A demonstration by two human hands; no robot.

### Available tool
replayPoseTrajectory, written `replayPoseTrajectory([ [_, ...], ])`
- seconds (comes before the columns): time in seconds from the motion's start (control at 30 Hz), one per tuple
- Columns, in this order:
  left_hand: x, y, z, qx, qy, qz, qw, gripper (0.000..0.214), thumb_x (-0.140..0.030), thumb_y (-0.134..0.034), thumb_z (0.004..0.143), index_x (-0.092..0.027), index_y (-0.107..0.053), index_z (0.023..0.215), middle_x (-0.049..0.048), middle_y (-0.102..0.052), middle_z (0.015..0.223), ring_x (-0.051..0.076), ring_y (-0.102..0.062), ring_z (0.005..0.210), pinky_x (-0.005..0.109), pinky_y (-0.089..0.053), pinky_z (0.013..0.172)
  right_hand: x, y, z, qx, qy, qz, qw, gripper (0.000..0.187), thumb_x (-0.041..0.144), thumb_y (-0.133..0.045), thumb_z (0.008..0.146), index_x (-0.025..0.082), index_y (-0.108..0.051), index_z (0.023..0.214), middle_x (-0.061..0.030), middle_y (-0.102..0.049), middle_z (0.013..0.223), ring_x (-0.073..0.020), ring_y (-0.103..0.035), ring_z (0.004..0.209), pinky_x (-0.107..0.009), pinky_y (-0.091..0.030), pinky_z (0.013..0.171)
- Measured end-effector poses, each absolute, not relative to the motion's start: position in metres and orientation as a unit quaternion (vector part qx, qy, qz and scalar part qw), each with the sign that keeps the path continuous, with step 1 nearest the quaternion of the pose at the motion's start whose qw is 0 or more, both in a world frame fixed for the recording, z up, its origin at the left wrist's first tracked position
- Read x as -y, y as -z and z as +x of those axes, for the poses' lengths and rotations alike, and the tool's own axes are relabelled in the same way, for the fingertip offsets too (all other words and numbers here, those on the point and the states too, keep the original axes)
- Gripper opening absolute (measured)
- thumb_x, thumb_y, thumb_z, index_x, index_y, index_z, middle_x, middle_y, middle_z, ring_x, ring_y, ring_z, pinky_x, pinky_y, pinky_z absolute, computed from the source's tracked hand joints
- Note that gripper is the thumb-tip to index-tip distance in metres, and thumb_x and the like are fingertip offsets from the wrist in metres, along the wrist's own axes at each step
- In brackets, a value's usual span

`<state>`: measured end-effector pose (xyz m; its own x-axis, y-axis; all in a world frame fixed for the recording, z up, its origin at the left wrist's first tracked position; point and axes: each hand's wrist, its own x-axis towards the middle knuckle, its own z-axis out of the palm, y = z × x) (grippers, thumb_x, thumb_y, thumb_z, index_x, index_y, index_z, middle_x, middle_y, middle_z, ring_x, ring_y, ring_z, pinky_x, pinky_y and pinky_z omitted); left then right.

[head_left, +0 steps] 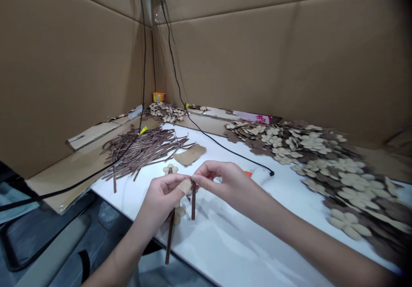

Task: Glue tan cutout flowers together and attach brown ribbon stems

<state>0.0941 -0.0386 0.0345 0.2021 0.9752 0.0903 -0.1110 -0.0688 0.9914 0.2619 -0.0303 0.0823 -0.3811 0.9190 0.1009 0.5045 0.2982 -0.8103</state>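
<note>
My left hand (165,197) is closed in a pinch on a tan flower-shaped cutout (186,187) and a long brown strip (169,235) that hangs down past the table edge. My right hand (222,179) pinches the top of a second, shorter brown strip (193,204) right at the flower. The two hands meet fingertip to fingertip above the white table (231,244). Another tan flower cutout (170,168) lies on the table just behind my left hand.
A pile of brown strips (144,149) lies at the left, a cardboard scrap (190,154) beside it. A long heap of tan and brown flower cutouts (322,158) runs along the right. A black cable (206,134) crosses the table. Cardboard walls (289,59) enclose it.
</note>
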Motion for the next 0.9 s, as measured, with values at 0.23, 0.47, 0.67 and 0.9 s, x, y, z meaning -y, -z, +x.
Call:
replayPoseTrajectory([
  [0.23,0.044,-0.033,0.102,-0.427,-0.520,0.493,0.551,0.022,-0.030,-0.071,0.069,-0.012,-0.065,0.078,0.0032,-0.067,0.067,0.012,-0.060,0.058,0.018,-0.047,0.051,0.034,-0.086,0.259,0.748,-0.337,-0.497,0.282,0.020,0.033,-0.052,0.083,0.018,-0.063,0.075,-0.0003,-0.065,0.073,-0.0143,-0.057,0.070,-0.024,-0.040,0.061],
  [0.47,0.050,-0.034,0.108,-0.435,-0.529,0.485,0.544,0.025,-0.035,-0.070,0.069,-0.012,-0.065,0.076,0.0014,-0.065,0.066,0.009,-0.053,0.051,0.017,-0.041,0.044,0.037,-0.086,0.256,0.750,-0.319,-0.493,0.304,0.019,0.032,-0.054,0.083,0.018,-0.063,0.075,-0.0006,-0.065,0.071,-0.0148,-0.057,0.068,-0.024,-0.040,0.060],
  [0.67,0.053,-0.031,0.112,-0.428,-0.551,0.463,0.547,0.023,-0.038,-0.066,0.075,-0.015,-0.064,0.076,-0.0031,-0.060,0.060,0.005,-0.046,0.042,0.016,-0.037,0.043,0.040,-0.087,0.254,0.745,-0.342,-0.462,0.338,0.020,0.032,-0.054,0.084,0.018,-0.062,0.073,0.0008,-0.065,0.069,-0.0130,-0.058,0.066,-0.023,-0.041,0.059],
  [0.9,0.054,-0.033,0.114,-0.436,-0.555,0.437,0.557,0.025,-0.038,-0.067,0.074,-0.015,-0.060,0.074,-0.0047,-0.055,0.057,0.003,-0.041,0.040,0.013,-0.031,0.037,0.041,-0.084,0.254,0.734,-0.364,-0.439,0.368,0.022,0.032,-0.051,0.086,0.018,-0.061,0.073,0.0002,-0.067,0.073,-0.0136,-0.059,0.071,-0.024,-0.043,0.064],
])
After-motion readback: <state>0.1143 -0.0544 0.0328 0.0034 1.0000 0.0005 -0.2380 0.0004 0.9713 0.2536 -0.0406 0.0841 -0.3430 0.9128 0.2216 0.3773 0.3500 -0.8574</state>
